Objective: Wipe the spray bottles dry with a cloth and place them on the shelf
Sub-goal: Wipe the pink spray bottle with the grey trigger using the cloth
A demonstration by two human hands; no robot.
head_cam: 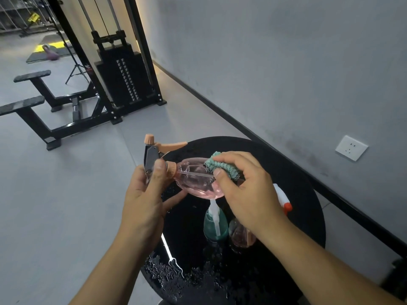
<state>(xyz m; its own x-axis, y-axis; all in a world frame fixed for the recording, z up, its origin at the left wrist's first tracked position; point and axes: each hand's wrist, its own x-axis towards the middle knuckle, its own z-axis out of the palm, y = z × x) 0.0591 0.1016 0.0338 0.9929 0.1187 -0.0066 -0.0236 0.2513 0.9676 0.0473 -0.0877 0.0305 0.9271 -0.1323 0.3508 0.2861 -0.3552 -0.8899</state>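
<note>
We hold the pink spray bottle (196,181) on its side above the round black worktop (293,177), nozzle pointing away from us. Our left hand (145,194) grips the trigger head, fingers (159,167) curled and pressed around the neck. Our right hand (246,190) pinches a bunched teal cloth (222,167) between thumb and fingers and presses it onto the bottle's upper side.

Beneath the pink bottle, standing on the worktop: a teal pump bottle (214,225), and just beside it a second pinkish bottle (239,235), partly hidden by our right wrist. A white sprayer head with a red tip (284,200) shows beyond the right hand; its body is hidden.

Water beads cover the worktop's near edge, close to us.

Progress, as we judge it: wiping of the first bottle under way. At least three more bottles wait on the wet worktop. No shelf in view, so we see nothing placed yet; most of the task remains.
</note>
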